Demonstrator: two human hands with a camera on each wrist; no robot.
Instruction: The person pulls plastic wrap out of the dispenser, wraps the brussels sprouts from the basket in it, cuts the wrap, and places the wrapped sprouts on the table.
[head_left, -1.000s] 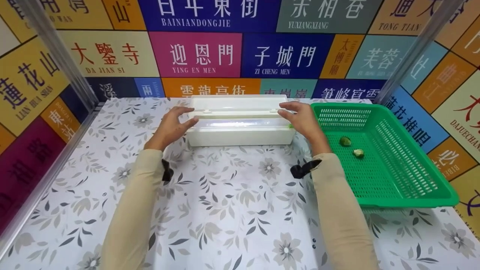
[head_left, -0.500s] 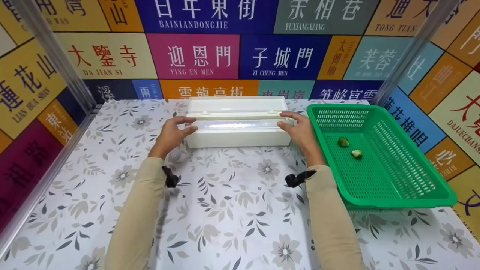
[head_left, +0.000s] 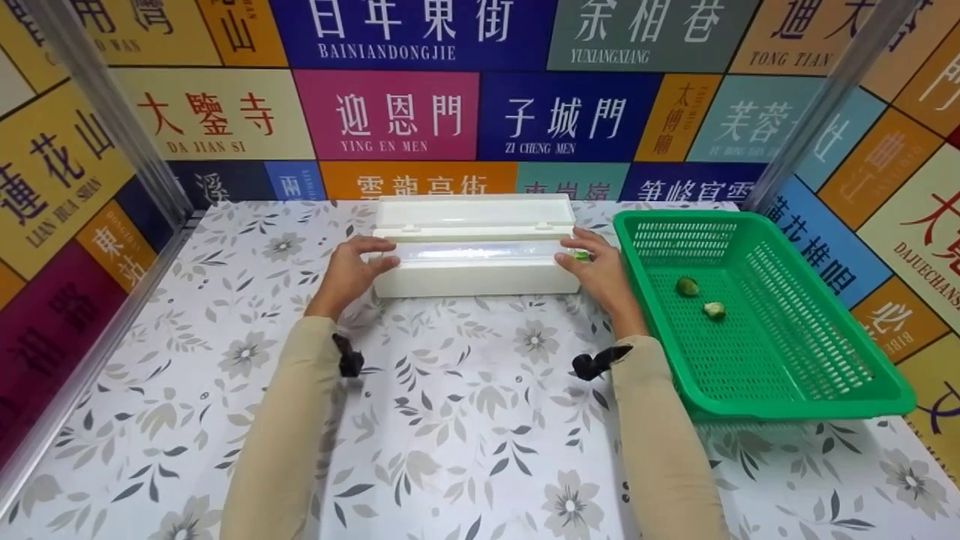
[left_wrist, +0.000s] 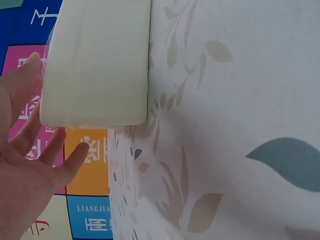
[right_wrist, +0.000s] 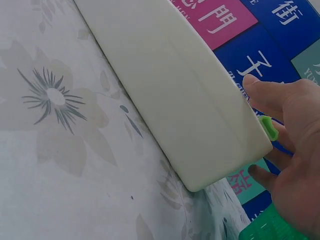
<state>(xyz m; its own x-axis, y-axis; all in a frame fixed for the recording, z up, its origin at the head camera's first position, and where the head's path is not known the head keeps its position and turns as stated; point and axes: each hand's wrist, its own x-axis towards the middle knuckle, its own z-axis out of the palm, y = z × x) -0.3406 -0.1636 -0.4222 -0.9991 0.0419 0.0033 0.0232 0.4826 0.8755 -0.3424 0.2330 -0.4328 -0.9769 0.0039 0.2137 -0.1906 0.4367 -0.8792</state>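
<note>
A white cling film dispenser (head_left: pixel 476 279) stands at the back of the table with its lid (head_left: pixel 472 211) raised. Clear, shiny film (head_left: pixel 480 250) shows in its opening. My left hand (head_left: pixel 349 268) is at the box's left end, thumb and index finger reaching over the film's edge, other fingers loosely bent. At the opposite end my right hand (head_left: pixel 600 268) has its thumb tip at the upper front edge, fingers spread loosely behind. Beside those fingers a small green tab (right_wrist: pixel 269 128) sticks out from the box end. Both wrist views show the dispenser's plain front face.
To the right stands a green plastic basket (head_left: pixel 885 375) with perforated walls. Two small greenish pieces, one dark (head_left: pixel 686 286) and one pale (head_left: pixel 714 310), lie in it. A floral cloth (head_left: pixel 480 420) covers the table; a wall of colourful signs (head_left: pixel 386 112) rises behind.
My right hand has come down and inward from the lid's edge to the dispenser's right end. My left hand has shifted slightly downward and in. The dispenser stays put.
</note>
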